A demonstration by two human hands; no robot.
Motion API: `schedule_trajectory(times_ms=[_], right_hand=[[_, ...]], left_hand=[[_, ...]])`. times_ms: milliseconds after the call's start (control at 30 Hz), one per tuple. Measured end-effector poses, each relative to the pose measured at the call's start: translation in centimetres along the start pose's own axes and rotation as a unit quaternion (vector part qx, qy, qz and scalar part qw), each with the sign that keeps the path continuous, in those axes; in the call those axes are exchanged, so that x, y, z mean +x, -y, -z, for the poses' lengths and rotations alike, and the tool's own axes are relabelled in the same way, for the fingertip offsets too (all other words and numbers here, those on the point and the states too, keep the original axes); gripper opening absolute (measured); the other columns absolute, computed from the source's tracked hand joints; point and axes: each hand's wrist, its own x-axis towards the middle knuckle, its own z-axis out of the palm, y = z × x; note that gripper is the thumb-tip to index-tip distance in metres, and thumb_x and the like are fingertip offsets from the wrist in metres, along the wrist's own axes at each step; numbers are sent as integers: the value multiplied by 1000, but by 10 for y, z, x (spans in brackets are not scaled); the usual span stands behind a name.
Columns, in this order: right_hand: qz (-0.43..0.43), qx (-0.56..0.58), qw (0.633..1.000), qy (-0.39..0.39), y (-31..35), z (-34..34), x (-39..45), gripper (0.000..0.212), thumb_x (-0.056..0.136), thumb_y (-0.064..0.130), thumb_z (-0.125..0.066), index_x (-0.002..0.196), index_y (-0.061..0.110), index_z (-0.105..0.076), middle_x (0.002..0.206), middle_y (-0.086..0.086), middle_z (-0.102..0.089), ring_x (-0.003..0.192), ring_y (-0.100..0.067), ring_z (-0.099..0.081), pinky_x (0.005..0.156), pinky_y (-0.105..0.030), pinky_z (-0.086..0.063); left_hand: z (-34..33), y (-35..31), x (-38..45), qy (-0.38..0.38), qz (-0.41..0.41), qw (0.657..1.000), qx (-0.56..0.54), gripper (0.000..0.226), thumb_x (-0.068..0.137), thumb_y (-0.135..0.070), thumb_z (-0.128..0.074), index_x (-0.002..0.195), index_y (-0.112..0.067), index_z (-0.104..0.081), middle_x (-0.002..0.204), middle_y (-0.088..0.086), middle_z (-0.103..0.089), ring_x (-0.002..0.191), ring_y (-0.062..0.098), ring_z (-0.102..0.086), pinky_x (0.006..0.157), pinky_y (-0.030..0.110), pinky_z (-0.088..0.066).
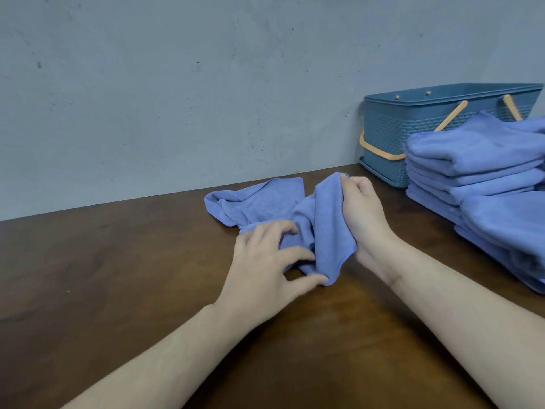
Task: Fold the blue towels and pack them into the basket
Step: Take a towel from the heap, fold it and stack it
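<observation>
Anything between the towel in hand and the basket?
Yes. The stack of folded towels stands in front of the basket, right of the loose towel both hands hold. The basket's open top looks reachable from above.

Backdrop: plain grey-blue wall [177,84], matte, with scattered dark specks and faint scuffs — no openings in view. Below it a dark brown wooden table [118,276], grain visible, its far edge meeting the wall. Light soft and even — mild sheen on the wood.

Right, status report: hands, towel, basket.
Left hand pinching the loose blue towel, right hand gripping its raised edge. Towel crumpled, unfolded. Folded towel stack beside the basket; nothing blocking.
</observation>
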Motion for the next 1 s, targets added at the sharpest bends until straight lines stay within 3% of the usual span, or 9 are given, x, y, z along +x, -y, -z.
schedule_trajectory(times_ms=[67, 133, 267, 400, 633, 733, 867, 933, 1000], right_hand=[[-61, 90, 994, 0, -3, -3, 2, 20, 96, 30, -61, 107, 15, -53, 92, -4, -64, 80, -18, -64, 82, -44, -57], [-80, 122, 989, -5, -6, -6, 2, 24, 96, 27, -61, 113, 12, -55, 98, -9, -70, 85, -27, -70, 84, -49, -58], [-43, 130, 990, -22, -3, -2, 9, 9, 101, 23, -52, 99, 15, -49, 89, -11, -58, 81, -22, -58, 74, -38, -48], [-6, 40, 998, -51, -2, 16, 24, 17, 105, 29, -47, 93, 18, -44, 86, -1, -46, 80, -18, -44, 69, -32, -38], [99, -99, 989, 38, 1, 20, 20, 17, 98, 19, -59, 90, 17, -44, 72, 1, -55, 59, -4, -47, 61, -21, -39], [142, -125, 977, 99, 5, 19, 14, 26, 95, 39, -68, 101, 21, -51, 87, 3, -62, 78, -6, -56, 77, -27, -43], [195, -174, 929, 263, 10, 20, 6, 39, 81, 52, -76, 112, 34, -61, 113, 12, -66, 109, -1, -61, 96, -24, -46], [190, -225, 901, 318, 9, 22, 4, 15, 89, 34, -76, 90, 25, -65, 90, 18, -66, 87, 1, -61, 81, -21, -46], [188, -212, 906, 313, 5, 25, 6, 21, 96, 22, -68, 78, 20, -57, 74, 14, -55, 73, -2, -51, 71, -21, -40]], left_hand=[[-3, -12, 4, -1, 0, 999, 35, 53, 70, -82, -60, 99, -39, -73, 124, -8, -55, 120, 17, -50, 101, 44, -36], [-8, -21, 9, -30, -16, 999, 32, 43, 75, -74, -62, 90, -36, -72, 119, -8, -56, 117, 16, -50, 101, 46, -35], [1, -22, 19, -89, 50, 989, -106, 17, 91, -40, -63, 83, -25, -62, 97, -16, -57, 92, 5, -52, 87, 34, -39], [34, -13, 33, -53, 228, 885, -402, 18, 103, -28, -56, 87, -19, -56, 77, -3, -63, 75, 10, -58, 70, 29, -45], [61, -16, 61, -89, 245, 902, -344, 14, 103, -31, -54, 92, -23, -58, 81, 3, -71, 71, 9, -62, 64, 23, -47], [67, -11, 70, -41, 232, 916, -325, 15, 101, -36, -56, 88, -28, -59, 90, 5, -72, 79, 15, -65, 73, 36, -50], [70, -14, 76, 3, 191, 938, -290, 11, 100, -30, -60, 90, -25, -62, 83, -8, -70, 79, 7, -64, 76, 30, -50], [72, -13, 75, 26, 191, 940, -281, 14, 90, -40, -72, 90, -29, -63, 79, -9, -66, 74, 5, -59, 74, 28, -47], [77, -11, 72, 83, 197, 955, -208, 41, 69, -62, -77, 96, -35, -62, 85, -9, -66, 78, 8, -60, 76, 30, -48]])
